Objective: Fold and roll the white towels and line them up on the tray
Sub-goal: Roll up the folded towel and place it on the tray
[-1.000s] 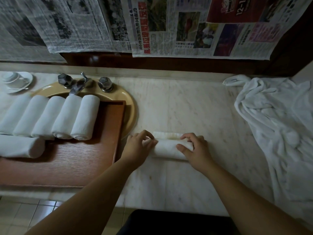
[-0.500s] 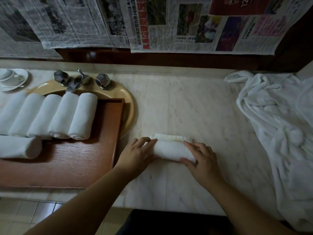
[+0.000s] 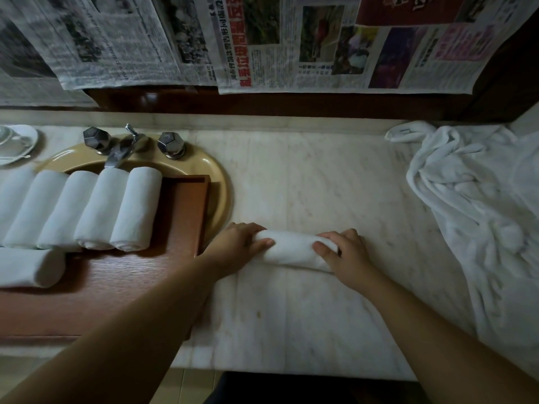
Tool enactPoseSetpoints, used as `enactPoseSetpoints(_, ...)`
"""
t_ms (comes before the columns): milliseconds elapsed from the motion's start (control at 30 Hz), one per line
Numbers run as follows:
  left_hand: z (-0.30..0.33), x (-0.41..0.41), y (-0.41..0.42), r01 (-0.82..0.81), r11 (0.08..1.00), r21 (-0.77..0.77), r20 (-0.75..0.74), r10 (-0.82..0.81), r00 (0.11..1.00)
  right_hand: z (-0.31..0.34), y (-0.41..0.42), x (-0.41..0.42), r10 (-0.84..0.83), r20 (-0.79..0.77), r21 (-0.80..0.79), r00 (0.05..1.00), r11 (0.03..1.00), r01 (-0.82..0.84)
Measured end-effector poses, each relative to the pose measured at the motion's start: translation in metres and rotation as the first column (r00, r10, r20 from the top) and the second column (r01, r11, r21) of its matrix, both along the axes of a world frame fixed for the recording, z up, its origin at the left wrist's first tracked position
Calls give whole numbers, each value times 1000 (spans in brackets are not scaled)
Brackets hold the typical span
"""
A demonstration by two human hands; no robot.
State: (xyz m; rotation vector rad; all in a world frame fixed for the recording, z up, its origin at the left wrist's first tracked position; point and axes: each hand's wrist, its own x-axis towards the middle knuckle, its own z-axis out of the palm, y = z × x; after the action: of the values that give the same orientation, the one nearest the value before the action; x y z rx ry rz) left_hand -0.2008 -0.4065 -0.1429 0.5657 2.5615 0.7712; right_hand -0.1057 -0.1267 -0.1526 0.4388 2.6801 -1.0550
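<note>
Six rolls (image 3: 122, 211) lined on tray (image 3: 186, 205), seventh towel (image 3: 294, 253) rolled on desk (image 3: 320, 182), pinched endwise by left hand (image 3: 236, 246) and right hand (image 3: 347, 255); heap (image 3: 478, 211) left.

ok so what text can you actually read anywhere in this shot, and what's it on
"12": pale digits, cut by the top edge, on the dark red advert of the right-hand newspaper.
Red headline in large Chinese characters on that newspaper: too blurred to read.
Body print on the grey newspaper sheets: too small to read.
No text shows on the rolled towel or the tray.
</note>
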Motion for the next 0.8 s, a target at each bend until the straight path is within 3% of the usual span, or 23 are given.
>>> enactPoseSetpoints(100,4,14,3,-52,997,53,-166,60,984,6,-7,5,-7,-138,22,990,1000,10)
enactPoseSetpoints(200,4,36,9,-60,997,48,-424,75,902,10,-24,18,102,-401,215,910,977,-15)
enactPoseSetpoints(300,2,56,15,-3,999,-47,-552,-24,834,3,-44,25,256,-387,427,886,901,-74)
enactPoseSetpoints(467,-6,46,1,80,982,-172,-479,-154,864,9,-60,25,268,-107,444,958,874,-195)
enactPoseSetpoints(567,-1,21,-3,154,968,-199,-422,-226,878,6,-47,18,340,-36,432,940,853,-292)
enactPoseSetpoints(800,19,-36,2,337,876,-346,-100,-392,915,15,-26,-19,383,45,387,923,845,-370)
